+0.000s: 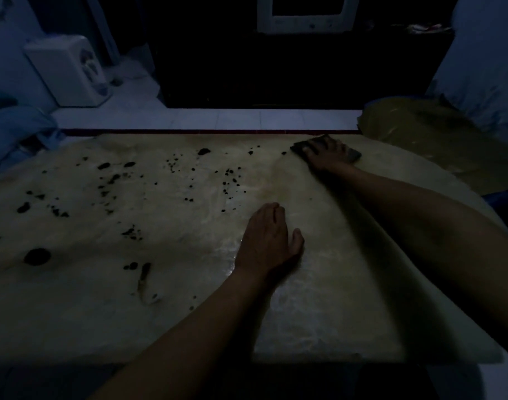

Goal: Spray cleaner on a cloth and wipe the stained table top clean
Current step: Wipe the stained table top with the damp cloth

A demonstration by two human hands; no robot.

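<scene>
The scene is dim. A pale beige table top (333, 313) fills the view, covered on its left and middle with several dark stains (37, 256). Its right part looks wet and streaked, with hardly any stains. My right hand (326, 155) reaches to the far right edge and presses flat on a dark cloth (352, 154), which shows around my fingers. My left hand (271, 238) lies flat on the table near the middle, fingers together, holding nothing. No spray bottle is in view.
A yellowish bag-like bundle (437, 134) lies past the table's far right corner. A white box-shaped appliance (68, 70) stands on the floor at the back left, near blue fabric (19, 131). A dark cabinet (290, 76) with a white monitor (304, 15) stands beyond the table.
</scene>
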